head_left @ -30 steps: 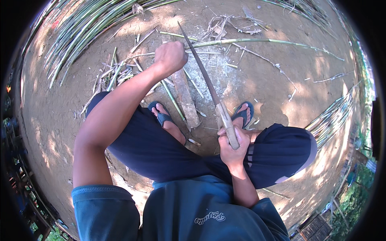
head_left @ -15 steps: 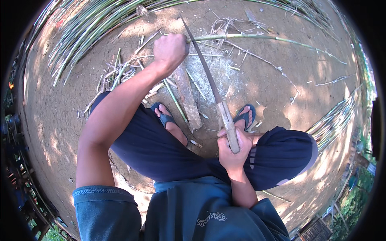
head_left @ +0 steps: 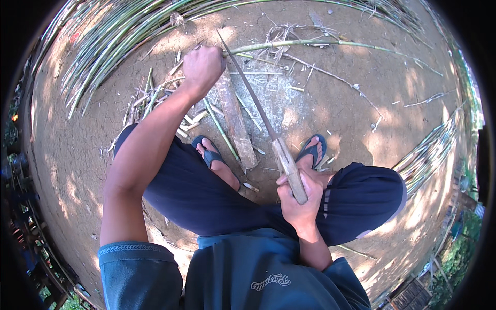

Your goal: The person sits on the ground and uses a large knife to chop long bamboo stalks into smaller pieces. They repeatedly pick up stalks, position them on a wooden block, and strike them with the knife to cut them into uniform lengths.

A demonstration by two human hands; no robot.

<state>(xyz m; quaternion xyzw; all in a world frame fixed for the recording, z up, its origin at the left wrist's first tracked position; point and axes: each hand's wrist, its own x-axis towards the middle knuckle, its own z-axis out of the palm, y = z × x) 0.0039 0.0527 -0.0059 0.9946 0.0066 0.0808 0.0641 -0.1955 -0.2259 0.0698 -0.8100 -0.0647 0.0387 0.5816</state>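
Note:
My left hand [head_left: 204,64] is closed round the thick end of a slender green bamboo stalk [head_left: 310,42], which stretches away to the right and thins toward its tip. In my right hand [head_left: 300,199] is the wooden handle of a handsaw [head_left: 253,98], whose dark, narrow blade I see nearly edge-on. The blade slants away from me to the left. Its far part crosses the stalk right beside my left fist; whether they touch I cannot tell. Below that fist a rough wooden plank [head_left: 235,119] lies on the ground between my sandalled feet.
Cut stalk pieces [head_left: 155,95] lie left of the plank. A large heap of green stalks [head_left: 119,46] spreads across the far left, and another bundle [head_left: 429,155] lies at the right. Dry twigs [head_left: 343,77] are scattered on the bare earth beyond my right foot.
My left hand and the near end of the stalk have shifted a little left. The saw's blade has swung left with them, its tip slightly lower; my right hand has barely moved.

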